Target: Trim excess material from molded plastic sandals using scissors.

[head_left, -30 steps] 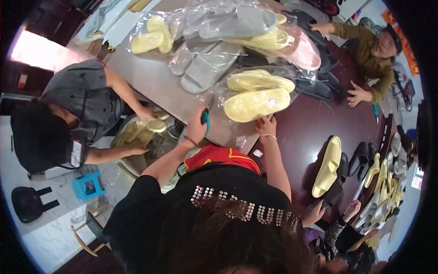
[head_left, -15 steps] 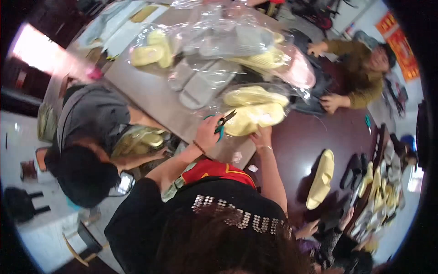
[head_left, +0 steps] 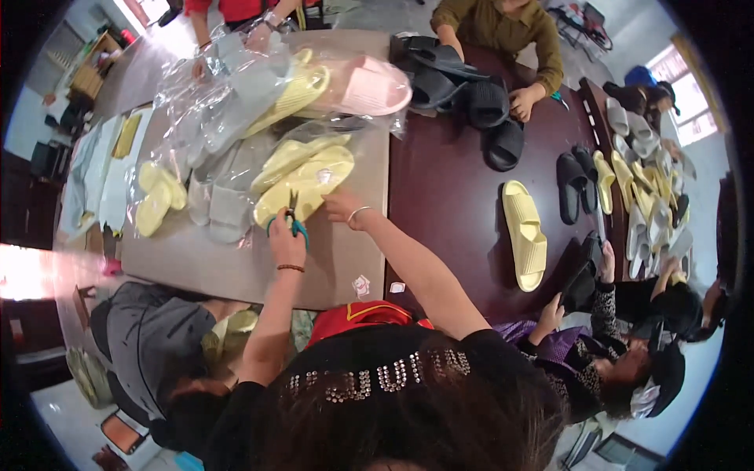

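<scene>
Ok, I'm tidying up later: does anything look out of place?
Mildly: a lone yellow slipper lies on the dark table without a visible mate, while two black slippers nearby sit side by side. Nothing looks spilled.

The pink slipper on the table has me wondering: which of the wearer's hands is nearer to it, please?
Right. The right hand is on the near side of the pink slipper, beside the bagged yellow slippers; the left hand, holding the scissors, is farther away, lower left.
</scene>
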Action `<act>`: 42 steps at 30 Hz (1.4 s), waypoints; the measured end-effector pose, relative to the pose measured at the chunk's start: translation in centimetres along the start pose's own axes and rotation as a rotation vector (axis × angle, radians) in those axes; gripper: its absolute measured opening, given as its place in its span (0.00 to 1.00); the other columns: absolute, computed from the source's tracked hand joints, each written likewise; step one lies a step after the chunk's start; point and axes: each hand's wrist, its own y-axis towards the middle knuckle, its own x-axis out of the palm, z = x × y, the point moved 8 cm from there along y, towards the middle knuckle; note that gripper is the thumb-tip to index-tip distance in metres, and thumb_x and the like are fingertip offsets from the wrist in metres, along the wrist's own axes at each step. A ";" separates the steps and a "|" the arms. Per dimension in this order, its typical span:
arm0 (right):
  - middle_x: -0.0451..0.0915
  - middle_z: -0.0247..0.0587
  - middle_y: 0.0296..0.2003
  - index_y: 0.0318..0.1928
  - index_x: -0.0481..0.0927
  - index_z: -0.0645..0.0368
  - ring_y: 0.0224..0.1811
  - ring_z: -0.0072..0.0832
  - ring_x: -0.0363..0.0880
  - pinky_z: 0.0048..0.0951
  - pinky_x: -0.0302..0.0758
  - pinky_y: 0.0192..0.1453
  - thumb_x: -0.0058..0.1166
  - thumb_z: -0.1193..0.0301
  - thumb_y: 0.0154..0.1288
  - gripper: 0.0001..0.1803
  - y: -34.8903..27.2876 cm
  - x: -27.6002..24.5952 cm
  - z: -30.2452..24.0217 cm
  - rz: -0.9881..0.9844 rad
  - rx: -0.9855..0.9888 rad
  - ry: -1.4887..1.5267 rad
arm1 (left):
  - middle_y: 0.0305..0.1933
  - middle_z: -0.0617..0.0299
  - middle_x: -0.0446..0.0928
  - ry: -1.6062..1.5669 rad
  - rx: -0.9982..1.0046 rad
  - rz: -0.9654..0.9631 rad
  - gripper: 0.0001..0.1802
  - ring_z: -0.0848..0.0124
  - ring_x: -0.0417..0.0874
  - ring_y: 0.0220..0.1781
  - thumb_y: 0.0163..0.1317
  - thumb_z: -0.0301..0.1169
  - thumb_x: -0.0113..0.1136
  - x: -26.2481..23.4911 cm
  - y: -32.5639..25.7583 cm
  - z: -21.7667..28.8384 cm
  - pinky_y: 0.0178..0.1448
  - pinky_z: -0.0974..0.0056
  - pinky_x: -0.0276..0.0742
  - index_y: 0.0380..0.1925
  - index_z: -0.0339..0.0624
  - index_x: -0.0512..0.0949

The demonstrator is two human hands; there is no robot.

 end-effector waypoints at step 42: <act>0.66 0.59 0.47 0.59 0.51 0.61 0.36 0.38 0.76 0.35 0.73 0.39 0.59 0.71 0.41 0.44 -13.1 -44.5 -22.2 1.449 -0.279 0.108 | 0.29 0.54 0.75 -0.196 -0.372 -0.595 0.25 0.65 0.77 0.31 0.44 0.36 0.64 7.2 -11.4 2.5 0.36 0.63 0.72 0.43 0.42 0.69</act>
